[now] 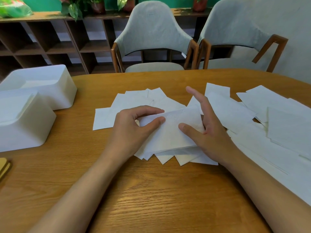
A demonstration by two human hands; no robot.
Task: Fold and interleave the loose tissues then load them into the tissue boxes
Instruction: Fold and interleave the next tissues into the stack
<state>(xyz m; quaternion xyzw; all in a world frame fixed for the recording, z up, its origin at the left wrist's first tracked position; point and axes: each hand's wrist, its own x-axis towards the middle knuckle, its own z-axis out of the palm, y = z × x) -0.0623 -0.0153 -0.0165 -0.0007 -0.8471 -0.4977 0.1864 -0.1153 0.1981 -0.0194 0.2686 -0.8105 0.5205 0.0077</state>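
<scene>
Left hand (133,125) pinches folded tissue (170,132); right hand (212,130) splayed, thumb pressing its right end.

We lose the near box (25,125) at the left edge, and it hides the front of the far box (50,84). A gold thing (4,167) at that same edge is too cut off for us to name. The tissues (286,132) run off the right edge. The left hand (134,125) covers the left end of the top tissue (170,130), and the right hand (212,132) covers its right end. The left hand's outer fingers are out of our sight.
</scene>
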